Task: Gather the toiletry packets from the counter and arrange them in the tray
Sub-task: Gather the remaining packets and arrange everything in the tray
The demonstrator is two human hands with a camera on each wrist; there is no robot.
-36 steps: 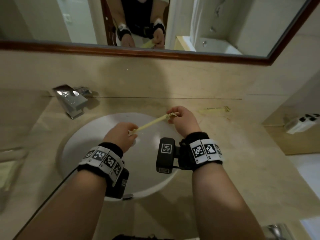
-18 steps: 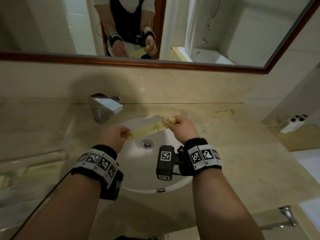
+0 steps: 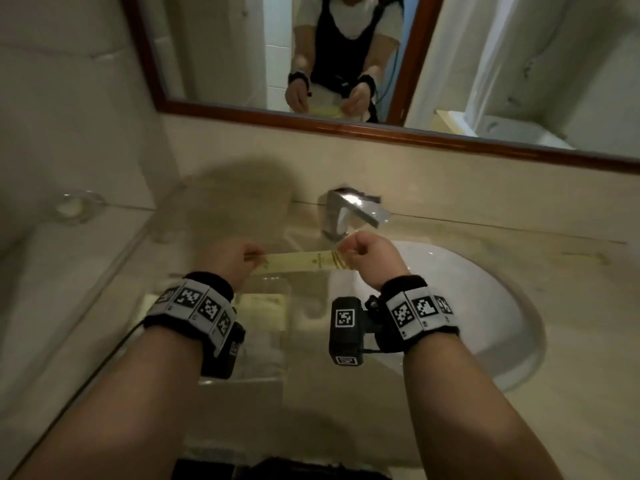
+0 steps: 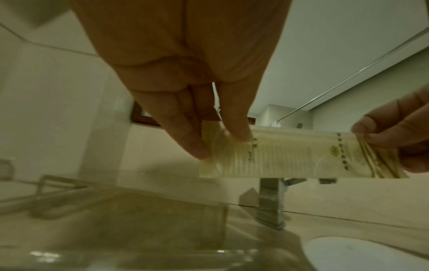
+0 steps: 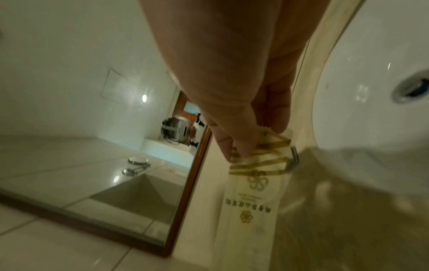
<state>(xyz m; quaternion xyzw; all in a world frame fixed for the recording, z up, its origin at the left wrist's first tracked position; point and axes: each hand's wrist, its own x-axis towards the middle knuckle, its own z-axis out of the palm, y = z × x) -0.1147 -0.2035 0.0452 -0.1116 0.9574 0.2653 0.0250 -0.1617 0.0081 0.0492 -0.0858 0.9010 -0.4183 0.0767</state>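
While the left hand [image 3: 232, 259] and right hand [image 3: 369, 252] pinch opposite ends, the long cream gold-printed packet [image 3: 303, 263] hangs above the clear rectangular plastic tray [image 3: 273, 372]. Inside the tray lies a pale flat packet [image 3: 263, 303]; the white oval basin [image 3: 485, 306] sits right of the tray on the bench.

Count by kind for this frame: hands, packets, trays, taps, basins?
Hands: 2, left hand and right hand
Packets plainly seen: 2, held packet and packet in tray
Tray: 1
Tap: 1
Basin: 1
Total: 7

Both hands have carried the packet [image 3: 304, 264] leftward over the clear tray [image 3: 266, 341].
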